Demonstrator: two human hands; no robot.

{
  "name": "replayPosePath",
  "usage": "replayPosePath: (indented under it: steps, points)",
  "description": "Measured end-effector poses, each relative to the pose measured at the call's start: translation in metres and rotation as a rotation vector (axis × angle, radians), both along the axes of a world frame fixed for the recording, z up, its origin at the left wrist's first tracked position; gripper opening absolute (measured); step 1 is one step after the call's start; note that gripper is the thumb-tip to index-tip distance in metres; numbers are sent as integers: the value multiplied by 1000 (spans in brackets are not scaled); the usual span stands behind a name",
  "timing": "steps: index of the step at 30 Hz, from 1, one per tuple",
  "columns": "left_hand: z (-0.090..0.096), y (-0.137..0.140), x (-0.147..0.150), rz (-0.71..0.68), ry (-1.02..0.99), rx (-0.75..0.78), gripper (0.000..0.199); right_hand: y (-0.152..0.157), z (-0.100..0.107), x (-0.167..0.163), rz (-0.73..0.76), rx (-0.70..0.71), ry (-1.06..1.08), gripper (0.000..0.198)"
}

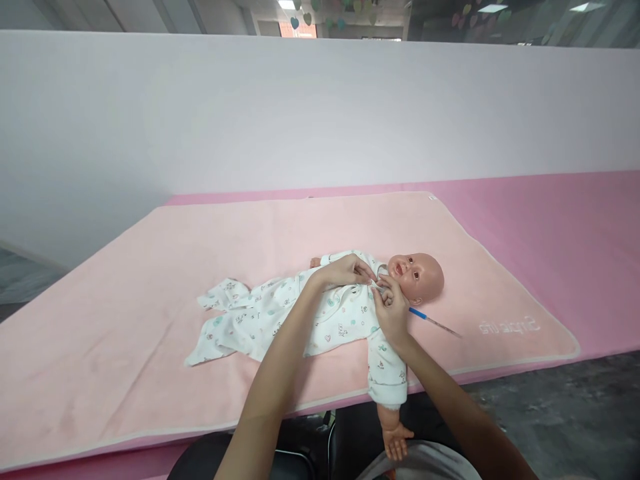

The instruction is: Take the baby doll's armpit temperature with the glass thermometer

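Observation:
A baby doll [419, 275] lies on its back, its head to the right, dressed in a white printed romper [345, 310]. My left hand [350, 270] reaches over the doll's chest, fingers closed on the romper's cloth at the neckline. Facing it, my right hand [393, 310] pinches the same neckline just below the doll's chin. The fingertips of both hands nearly meet, and the bit of cloth between them is mostly hidden. Just beyond my right hand is a thin stick with a blue end [418, 313]; part of it is hidden behind the hand.
The doll lies on a peach mat [150, 300] over a pink table cover [565, 233]. One doll arm [393, 427] hangs past the table's front edge towards my lap. A white partition [320, 113] stands along the back. Dark floor [565, 400] shows at the lower right.

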State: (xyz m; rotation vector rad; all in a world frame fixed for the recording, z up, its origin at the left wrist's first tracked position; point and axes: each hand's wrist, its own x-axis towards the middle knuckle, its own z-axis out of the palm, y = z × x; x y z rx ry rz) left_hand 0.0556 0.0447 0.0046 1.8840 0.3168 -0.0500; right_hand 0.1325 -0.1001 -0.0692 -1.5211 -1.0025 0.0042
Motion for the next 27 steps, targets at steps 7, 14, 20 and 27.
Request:
replayPosePath:
  steps: [7, 14, 20, 27]
  points:
    - [1, -4, 1, 58, -53, -46, 28, -1, 0, -1, -8, 22, -1, 18]
    - [2, -3, 0, 23, -79, -95, 26, -1, 4, 0, -56, 61, 36, 16]
    - [3, -3, 0, 56, -65, -95, 29, 0, 0, 1, -50, 49, 52, 14]
    - [4, -4, 0, 59, -68, -78, 30, 0, 0, 2, -8, 84, 75, 14]
